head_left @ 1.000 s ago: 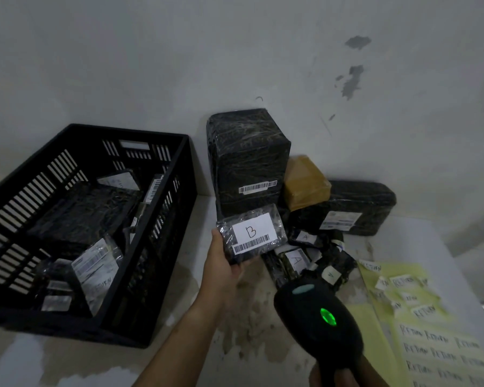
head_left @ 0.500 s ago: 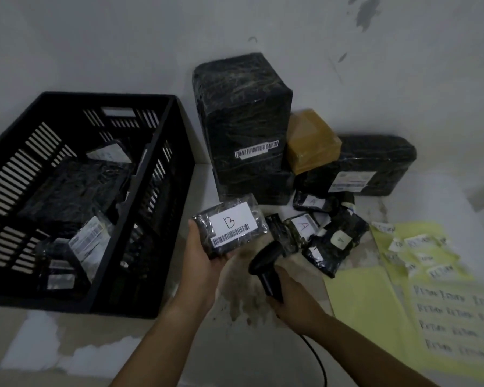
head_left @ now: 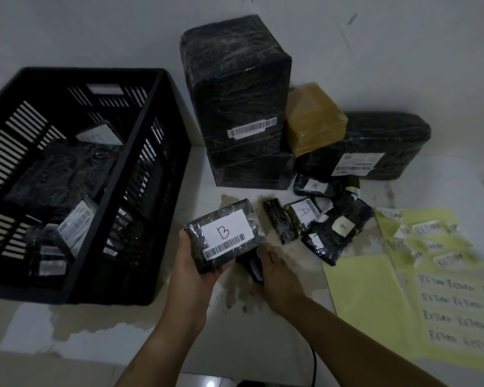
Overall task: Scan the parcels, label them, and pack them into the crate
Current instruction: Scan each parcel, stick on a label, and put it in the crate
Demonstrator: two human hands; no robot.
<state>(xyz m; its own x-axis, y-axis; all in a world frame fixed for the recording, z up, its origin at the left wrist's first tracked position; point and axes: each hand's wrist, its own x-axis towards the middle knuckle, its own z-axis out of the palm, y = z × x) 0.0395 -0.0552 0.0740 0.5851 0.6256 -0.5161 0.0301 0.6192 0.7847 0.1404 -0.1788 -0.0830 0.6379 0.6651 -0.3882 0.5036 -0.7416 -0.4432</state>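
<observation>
As my right grip (head_left: 280,277) lowers the clutched scanner (head_left: 255,270), my left grip (head_left: 192,275) holds parcel B (head_left: 225,236), presumably scanned and awaiting its label.

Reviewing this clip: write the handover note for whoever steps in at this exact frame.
Left hand holds the parcel marked B, label up, just right of the crate. Right hand grips the scanner, low at the table beside it.
Done: several wrapped parcels lie in the crate.
Left: B and the parcels marked A, plus the bigger ones at the wall, are outside it. RETURN labels wait on the yellow sheets.
</observation>
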